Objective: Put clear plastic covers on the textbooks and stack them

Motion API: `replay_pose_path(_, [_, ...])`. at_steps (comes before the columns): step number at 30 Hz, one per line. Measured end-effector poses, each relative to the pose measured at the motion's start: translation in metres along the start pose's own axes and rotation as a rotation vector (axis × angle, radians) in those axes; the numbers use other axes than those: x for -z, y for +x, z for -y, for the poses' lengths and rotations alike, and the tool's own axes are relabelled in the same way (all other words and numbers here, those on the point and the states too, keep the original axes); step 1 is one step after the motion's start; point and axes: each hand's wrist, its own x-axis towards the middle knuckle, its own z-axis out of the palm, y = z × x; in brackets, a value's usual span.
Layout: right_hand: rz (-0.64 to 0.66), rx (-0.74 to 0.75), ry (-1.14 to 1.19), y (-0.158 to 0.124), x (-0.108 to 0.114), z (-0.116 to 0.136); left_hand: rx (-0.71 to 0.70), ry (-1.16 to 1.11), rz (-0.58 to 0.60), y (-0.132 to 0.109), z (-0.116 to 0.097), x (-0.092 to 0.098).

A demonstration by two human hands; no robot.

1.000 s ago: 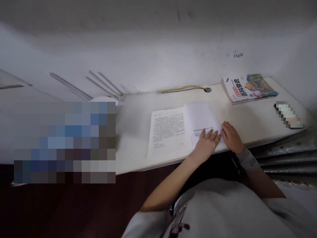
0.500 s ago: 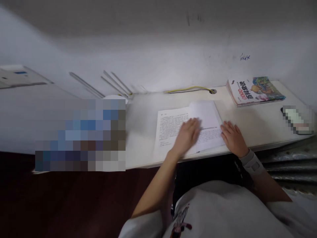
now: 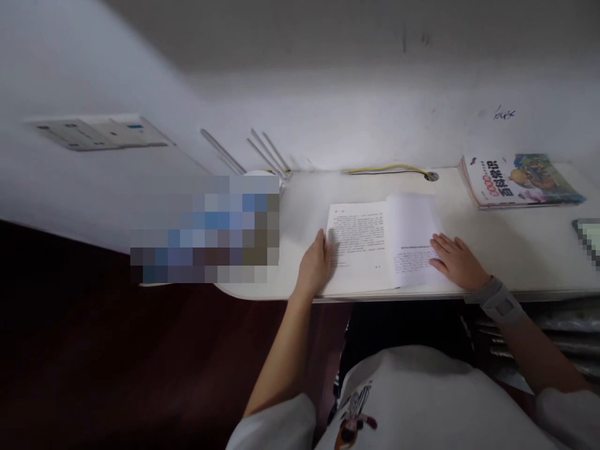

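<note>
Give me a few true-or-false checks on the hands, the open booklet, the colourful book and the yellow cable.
1. The left hand rests at the left edge of the open booklet. True.
2. The right hand holds a pen. False: it lies flat and empty on the right page.
3. The colourful book lies closed at the far right of the desk. True.
4. The yellow cable crosses the booklet. False: it runs along the back of the desk, clear of the pages.
</note>
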Motion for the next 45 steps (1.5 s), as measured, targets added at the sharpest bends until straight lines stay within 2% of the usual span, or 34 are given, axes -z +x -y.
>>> replay_pose_path(6, [-0.025, -0.005, -0.009, -0.006, 0.002, -0.001, -0.025, 0.126, 0.083, -0.002, 0.005, 0.007])
replay_pose_path(17, [-0.028, -0.047, -0.070, -0.013, 0.000, -0.004, 0.026, 0.306, 0.033, -0.008, 0.013, 0.009])
replay_pose_path(23, [0.011, -0.057, -0.083, -0.017, 0.008, -0.010, -0.014, 0.336, 0.081, -0.010, 0.011, 0.012])
replay_pose_path(29, [0.034, -0.034, -0.067, 0.004, 0.022, 0.003, -0.033, 0.351, 0.099, -0.007, 0.009, 0.011])
replay_pose_path(35, [0.133, -0.035, -0.047, 0.033, 0.013, 0.008, -0.009, 0.417, 0.133, -0.006, 0.002, 0.012])
replay_pose_path(45, [0.170, 0.004, -0.085, 0.021, 0.018, -0.008, -0.050, 0.456, 0.108, -0.010, 0.005, 0.011])
